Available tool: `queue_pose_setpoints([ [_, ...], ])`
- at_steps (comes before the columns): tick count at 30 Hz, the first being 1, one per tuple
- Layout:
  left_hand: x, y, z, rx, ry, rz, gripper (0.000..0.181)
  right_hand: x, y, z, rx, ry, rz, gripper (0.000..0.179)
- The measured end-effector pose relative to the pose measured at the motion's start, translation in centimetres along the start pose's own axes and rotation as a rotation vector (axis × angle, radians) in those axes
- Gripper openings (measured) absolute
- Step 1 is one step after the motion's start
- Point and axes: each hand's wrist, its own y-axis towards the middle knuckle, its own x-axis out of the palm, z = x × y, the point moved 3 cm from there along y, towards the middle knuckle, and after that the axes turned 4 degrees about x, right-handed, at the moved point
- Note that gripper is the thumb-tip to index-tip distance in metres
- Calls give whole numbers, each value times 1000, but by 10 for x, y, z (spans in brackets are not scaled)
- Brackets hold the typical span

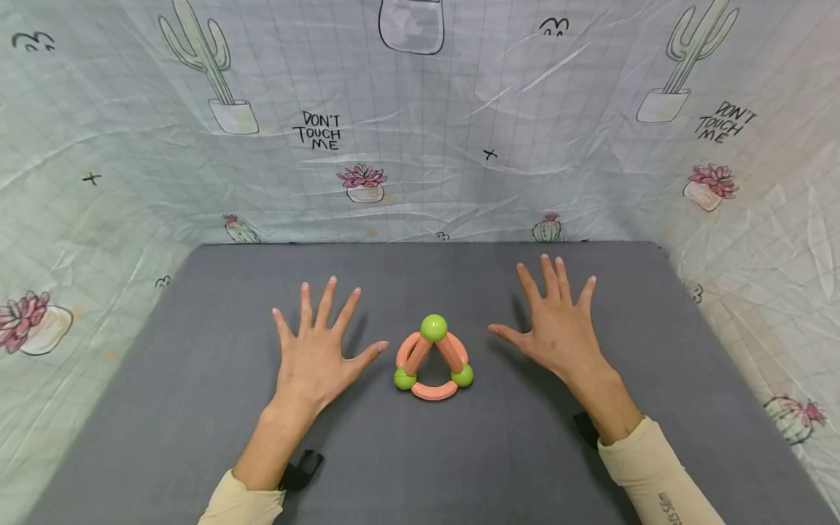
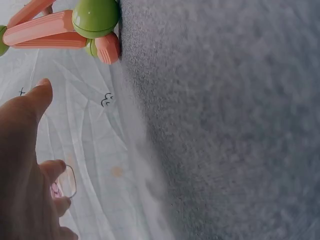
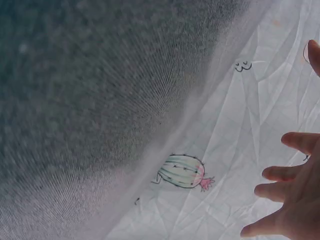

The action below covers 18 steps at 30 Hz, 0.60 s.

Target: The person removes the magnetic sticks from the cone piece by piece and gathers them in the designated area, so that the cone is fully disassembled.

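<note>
A small pyramid of green balls and orange rods, like a magnetic building toy, stands on the grey table between the two hands. One green ball forms its top, and curved and straight rods join it to the balls at the base. To its left, the left hand is spread palm down, thumb pointing at the toy but apart from it. On the other side the right hand is likewise spread, farther from the toy and holding nothing. The left wrist view shows the toy's green ball beyond the thumb.
The grey tabletop reaches back to a white cloth printed with cacti and lettering, which surrounds it at the back and both sides. Black straps show at the wrists, below pale sleeves.
</note>
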Motion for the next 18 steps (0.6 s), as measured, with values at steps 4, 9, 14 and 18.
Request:
queue_pose_setpoints([
  [4,0,3,3,6,-16,5,96,2,0,-1,-17,26,-15,102],
  [9,0,3,4,14,-33,-5,93,3,0,-4,-37,38,-25,94],
  [14,-1,2,5,22,-61,19,87,3,0,-7,-71,64,3,80],
  [18,-2,3,6,50,-90,61,81,2,-1,-11,-107,75,33,68],
])
